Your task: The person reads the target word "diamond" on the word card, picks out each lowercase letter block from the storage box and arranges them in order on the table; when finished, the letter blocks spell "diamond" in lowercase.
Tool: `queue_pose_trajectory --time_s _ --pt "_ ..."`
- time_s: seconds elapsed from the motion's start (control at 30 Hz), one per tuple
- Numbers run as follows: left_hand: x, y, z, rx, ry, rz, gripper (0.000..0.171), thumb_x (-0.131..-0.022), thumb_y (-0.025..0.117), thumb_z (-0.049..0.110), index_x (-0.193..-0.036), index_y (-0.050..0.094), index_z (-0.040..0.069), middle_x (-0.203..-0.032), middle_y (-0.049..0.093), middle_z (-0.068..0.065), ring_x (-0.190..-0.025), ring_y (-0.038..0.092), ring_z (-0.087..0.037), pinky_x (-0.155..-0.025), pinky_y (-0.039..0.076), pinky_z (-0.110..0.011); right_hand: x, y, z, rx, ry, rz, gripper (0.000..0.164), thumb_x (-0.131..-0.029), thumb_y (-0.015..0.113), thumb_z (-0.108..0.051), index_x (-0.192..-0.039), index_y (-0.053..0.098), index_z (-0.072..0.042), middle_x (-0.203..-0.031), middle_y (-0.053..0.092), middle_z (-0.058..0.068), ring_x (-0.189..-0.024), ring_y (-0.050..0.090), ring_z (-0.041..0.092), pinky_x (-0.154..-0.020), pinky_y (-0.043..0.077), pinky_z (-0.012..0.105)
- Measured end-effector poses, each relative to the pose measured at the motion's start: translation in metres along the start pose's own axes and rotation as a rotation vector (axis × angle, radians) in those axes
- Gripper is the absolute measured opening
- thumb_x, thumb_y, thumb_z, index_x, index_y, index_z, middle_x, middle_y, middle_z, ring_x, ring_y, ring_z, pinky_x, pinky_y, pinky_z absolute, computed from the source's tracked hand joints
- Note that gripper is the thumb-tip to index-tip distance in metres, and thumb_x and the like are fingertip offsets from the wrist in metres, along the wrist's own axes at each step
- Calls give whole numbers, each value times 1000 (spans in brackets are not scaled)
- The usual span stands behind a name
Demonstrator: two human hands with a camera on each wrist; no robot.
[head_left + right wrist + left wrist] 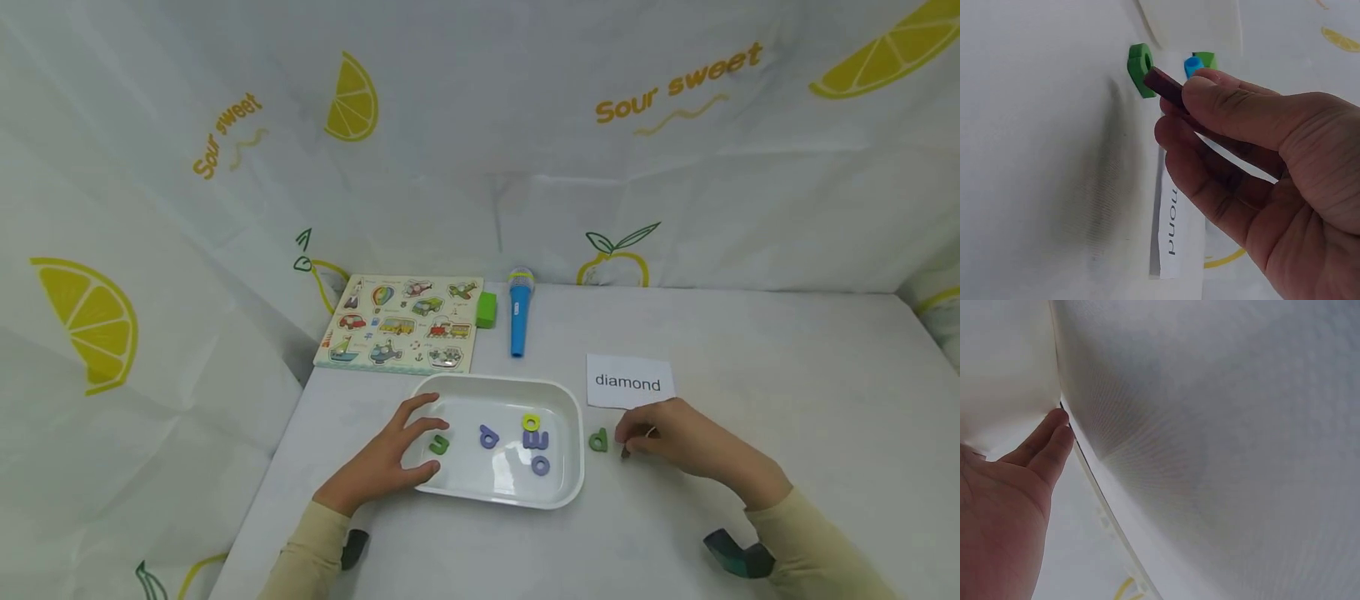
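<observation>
My right hand [671, 433] pinches a small dark red bar-shaped letter piece [1165, 89] between thumb and fingertip, just above the table. Left of it, a green letter d [598, 440] lies on the cloth, below a white card [630, 381] printed "diamond". My left hand [390, 458] is at the left end of a white tray [573, 467], fingers spread and reaching over its rim. Inside the tray lie a green letter [439, 444] near those fingers, a purple letter [488, 437], a yellow letter [531, 422], a purple m [536, 440] and a purple o [540, 466].
Behind the tray lies a picture puzzle board [405, 325] with vehicles, a green block [487, 310] at its right edge. A blue toy microphone [519, 312] lies beside the block. A white cloth with lemon prints covers the table and hangs behind it.
</observation>
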State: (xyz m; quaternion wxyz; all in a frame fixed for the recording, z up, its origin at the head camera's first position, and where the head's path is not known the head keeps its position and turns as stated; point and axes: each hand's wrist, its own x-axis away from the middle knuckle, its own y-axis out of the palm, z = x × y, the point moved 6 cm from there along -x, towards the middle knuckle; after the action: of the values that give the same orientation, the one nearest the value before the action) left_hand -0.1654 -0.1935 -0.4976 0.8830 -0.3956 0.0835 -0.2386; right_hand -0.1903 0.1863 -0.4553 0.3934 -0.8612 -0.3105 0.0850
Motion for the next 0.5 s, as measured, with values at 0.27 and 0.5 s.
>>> queue_pose_trajectory --time_s 0.27,0.5 --pt "1 1 -2 3 27 10 46 -91 74 32 -134 60 26 -164 18 13 -142 36 -28 -106 43 -54 -6 8 7 78 22 50 21 -85 77 -2 -102 75 -14 -92 68 -10 -83 60 7 -75 54 32" --pt "2 1 -3 -3 16 13 46 -91 73 35 -135 59 27 -164 16 15 -143 36 -28 -106 43 -53 -2 7 13 117 65 150 33 -81 79 -2 -112 73 -11 -105 70 -4 -89 61 16 -74 54 33"
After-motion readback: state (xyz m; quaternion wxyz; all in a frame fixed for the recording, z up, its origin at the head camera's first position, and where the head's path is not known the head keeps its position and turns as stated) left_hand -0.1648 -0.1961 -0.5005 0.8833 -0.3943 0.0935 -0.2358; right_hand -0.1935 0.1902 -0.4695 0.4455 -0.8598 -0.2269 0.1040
